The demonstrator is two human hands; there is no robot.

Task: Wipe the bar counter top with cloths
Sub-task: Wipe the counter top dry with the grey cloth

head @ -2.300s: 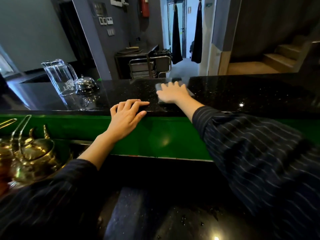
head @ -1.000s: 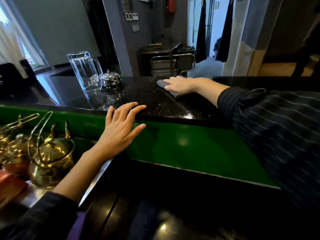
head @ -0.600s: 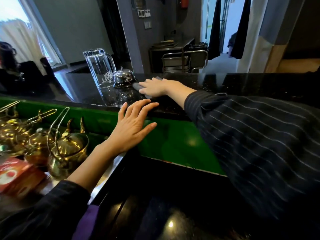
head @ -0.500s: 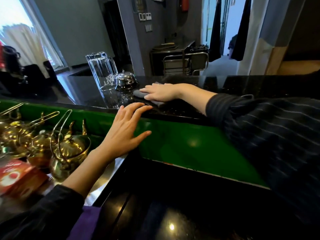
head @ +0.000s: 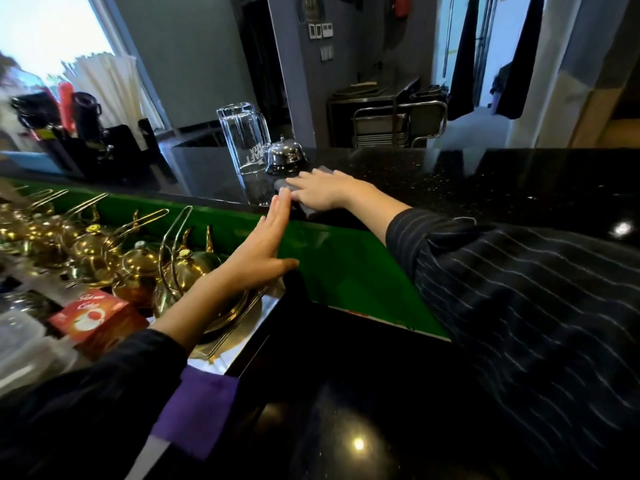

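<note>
— On the tabletop [head: 485, 181], the glass pitcher [head: 244, 140] stood just left of our right hand [head: 322, 194], with the bell [head: 286, 154] just beyond it. We judged that a wider sweep could topple either.
— That hand lay flat, pressing the cloth [head: 281, 184]. Our left hand [head: 263, 251] was spread below it, holding nothing.

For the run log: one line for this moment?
step: wipe bar counter top | right hand: flat on grey cloth by bell and pitcher | left hand: open, at counter edge

Right hand [head: 320, 194] flat on grey cloth [head: 304, 207] on black counter [head: 485, 181], beside bell [head: 286, 156], left hand [head: 265, 251] open
</note>
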